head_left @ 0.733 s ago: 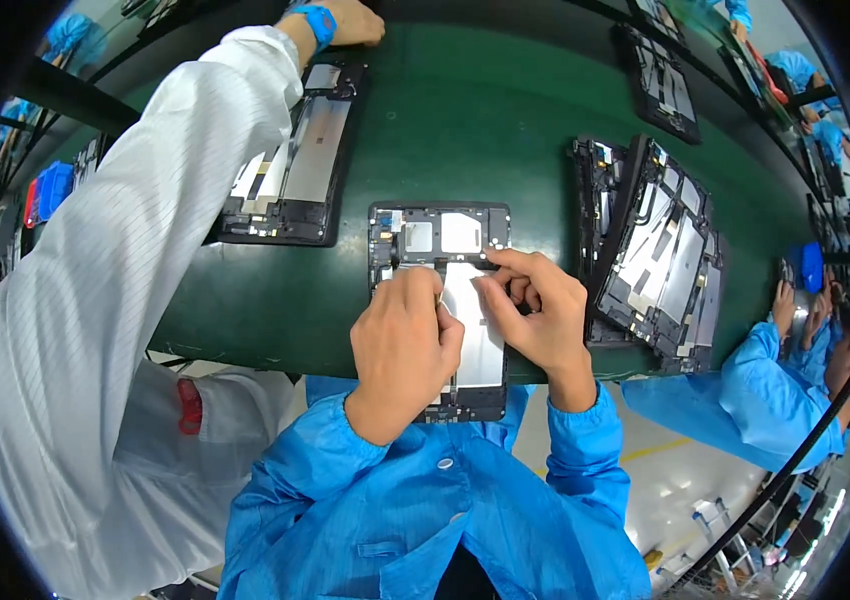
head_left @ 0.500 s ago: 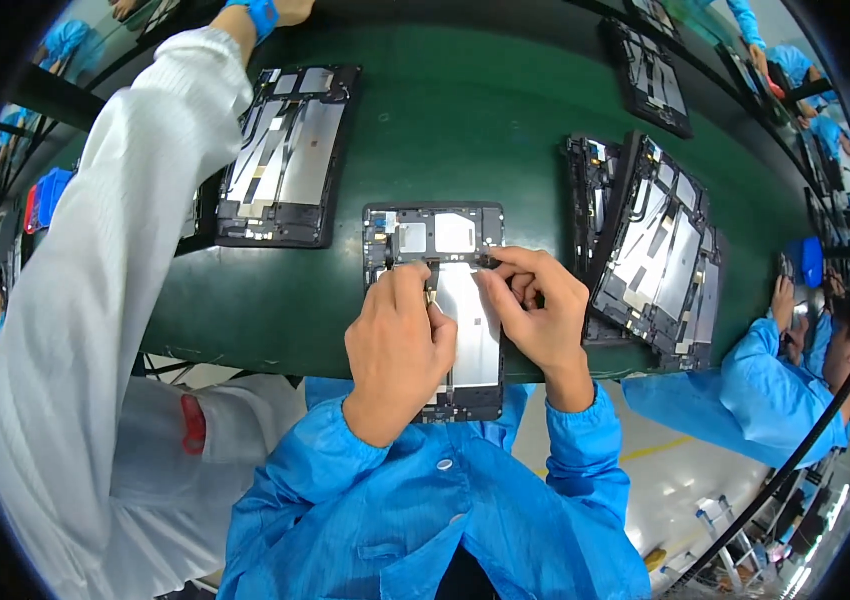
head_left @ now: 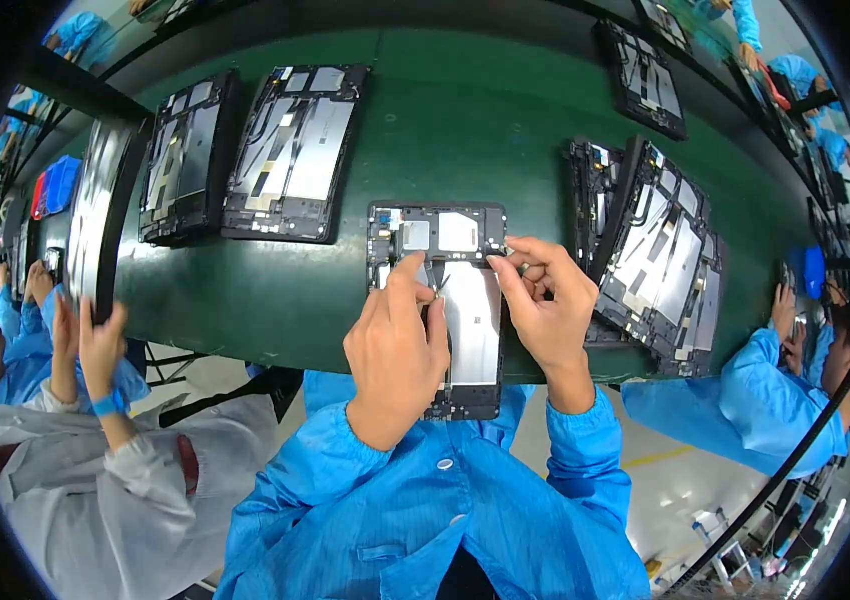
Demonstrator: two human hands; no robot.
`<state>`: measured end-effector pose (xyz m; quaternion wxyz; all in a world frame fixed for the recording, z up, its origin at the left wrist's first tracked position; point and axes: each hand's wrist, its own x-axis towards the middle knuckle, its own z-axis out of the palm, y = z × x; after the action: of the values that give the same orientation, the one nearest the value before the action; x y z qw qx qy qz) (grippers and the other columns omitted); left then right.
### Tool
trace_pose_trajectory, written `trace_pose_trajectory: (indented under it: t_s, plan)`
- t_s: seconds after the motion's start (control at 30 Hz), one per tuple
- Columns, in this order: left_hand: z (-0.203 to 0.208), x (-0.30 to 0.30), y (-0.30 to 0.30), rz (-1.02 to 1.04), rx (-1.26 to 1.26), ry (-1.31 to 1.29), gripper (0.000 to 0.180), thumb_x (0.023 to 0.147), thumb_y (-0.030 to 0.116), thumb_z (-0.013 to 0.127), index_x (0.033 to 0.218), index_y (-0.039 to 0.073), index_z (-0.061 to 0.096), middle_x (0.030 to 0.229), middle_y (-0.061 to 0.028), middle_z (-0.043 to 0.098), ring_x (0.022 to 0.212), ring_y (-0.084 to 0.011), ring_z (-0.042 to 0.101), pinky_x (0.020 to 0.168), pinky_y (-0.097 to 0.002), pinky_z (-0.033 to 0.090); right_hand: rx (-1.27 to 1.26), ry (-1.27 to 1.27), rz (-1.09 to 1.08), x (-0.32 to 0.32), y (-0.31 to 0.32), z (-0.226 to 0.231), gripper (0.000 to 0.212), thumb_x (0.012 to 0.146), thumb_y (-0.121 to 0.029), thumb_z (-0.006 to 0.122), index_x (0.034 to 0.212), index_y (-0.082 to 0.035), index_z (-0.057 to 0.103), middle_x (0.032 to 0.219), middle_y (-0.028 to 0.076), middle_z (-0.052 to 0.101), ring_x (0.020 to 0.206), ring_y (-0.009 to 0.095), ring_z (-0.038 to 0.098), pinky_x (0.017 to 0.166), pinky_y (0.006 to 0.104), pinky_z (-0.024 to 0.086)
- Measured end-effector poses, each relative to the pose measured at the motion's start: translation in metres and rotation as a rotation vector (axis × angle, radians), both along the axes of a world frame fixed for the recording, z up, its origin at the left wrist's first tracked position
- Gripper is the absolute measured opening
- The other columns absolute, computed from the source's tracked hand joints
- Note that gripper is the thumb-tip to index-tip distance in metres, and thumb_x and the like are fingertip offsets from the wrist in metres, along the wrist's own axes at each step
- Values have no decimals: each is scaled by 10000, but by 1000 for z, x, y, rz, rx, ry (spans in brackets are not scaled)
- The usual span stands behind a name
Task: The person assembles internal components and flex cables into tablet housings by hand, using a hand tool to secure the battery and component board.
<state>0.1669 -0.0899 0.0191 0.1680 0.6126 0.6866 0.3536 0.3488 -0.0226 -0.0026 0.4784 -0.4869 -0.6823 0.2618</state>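
An opened tablet (head_left: 474, 330) with its silver and black inside facing up lies upright before me, its lower end over the table's front edge. My left hand (head_left: 393, 345) is on its left half, index finger reaching toward the dark band below the top plates. The left thumb bends in beside a thin ribbon cable, and what lies between these fingertips is too small to make out. My right hand (head_left: 552, 305) pinches the tablet's upper right edge between thumb and index finger, its other fingers curled.
Opened tablets (head_left: 295, 150) stand stacked at the far left; more tablets (head_left: 655, 245) lean in a pile on the right. Another tablet (head_left: 642, 80) lies at the far right. On my left, a person in white (head_left: 95, 490) holds a shiny panel (head_left: 100, 210). A co-worker in blue (head_left: 770, 400) sits right.
The neighbour's white sleeve has drawn back from across the left side, uncovering tablets there; that person now handles a shiny panel. My left index finger has stretched up slightly; my right hand barely shifts.
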Motion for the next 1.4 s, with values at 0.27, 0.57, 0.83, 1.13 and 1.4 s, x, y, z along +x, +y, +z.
trace_pose_trajectory:
  t_s: [0.27, 0.57, 0.83, 1.13, 1.4]
  plan:
    - [3, -1, 2, -33, -20, -16, 483, 921, 52, 804, 1381, 46, 658, 864, -67, 719, 849, -320, 738, 710, -480, 578, -47, 4, 17, 0, 0, 1, 296, 933, 4, 888, 1216, -27, 805, 897, 52, 781, 576, 31, 515, 508, 230, 390]
    - [4, -20, 26, -205, 46, 119, 359, 962, 130, 782, 1308, 67, 711, 1019, -124, 668, 907, -341, 722, 730, -480, 590, 67, -39, -26, -9, 10, 12, 223, 933, -3, 876, 1144, -23, 809, 878, 70, 768, 556, 83, 520, 508, 281, 417]
    - [1, -18, 30, -216, 70, 157, 255, 956, 102, 785, 1211, 95, 774, 974, -110, 647, 868, -343, 710, 716, -465, 563, -8, -79, 18, -1, 4, 5, 237, 922, -13, 868, 1147, -31, 797, 863, 66, 755, 548, 111, 536, 508, 290, 436]
    - [-9, -22, 27, -195, 189, 38, 170, 906, 14, 833, 1040, 70, 744, 1032, -97, 711, 907, -335, 721, 747, -435, 574, -126, -35, 82, 6, -6, 2, 285, 944, 5, 859, 1217, -31, 788, 841, 37, 731, 591, 56, 535, 518, 257, 420]
    - [-15, -23, 10, -210, 282, 34, 188, 896, 11, 836, 1048, 35, 729, 1070, -108, 758, 890, -327, 697, 756, -431, 557, -112, 33, 37, 6, -7, -6, 268, 943, -3, 882, 1195, -19, 794, 821, 21, 731, 616, 35, 540, 530, 234, 403]
